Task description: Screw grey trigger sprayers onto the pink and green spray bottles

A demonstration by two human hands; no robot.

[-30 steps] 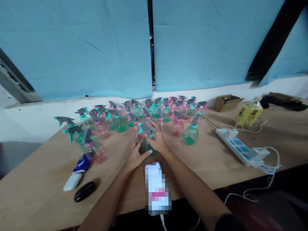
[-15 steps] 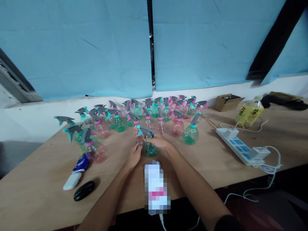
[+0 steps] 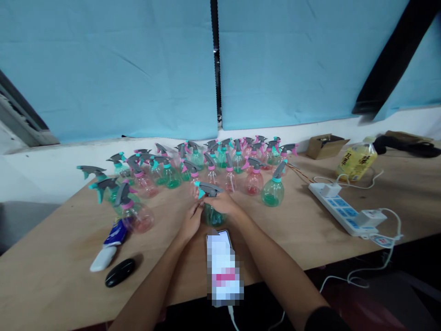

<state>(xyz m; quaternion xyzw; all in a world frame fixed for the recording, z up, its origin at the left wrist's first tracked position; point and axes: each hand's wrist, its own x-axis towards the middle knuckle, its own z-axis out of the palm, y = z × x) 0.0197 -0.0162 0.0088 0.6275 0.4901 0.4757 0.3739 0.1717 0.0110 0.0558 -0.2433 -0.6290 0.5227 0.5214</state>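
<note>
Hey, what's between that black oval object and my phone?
In the head view, your left forearm crosses the stretch between the black oval object and the phone, with bare tabletop on either side.

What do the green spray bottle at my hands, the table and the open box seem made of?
Green spray bottle: probably glossy plastic, its body see-through with highlights. Table: perhaps matte wood or laminate, from its tan surface. Open box: likely matte cardboard, brown with thin flaps.
</note>
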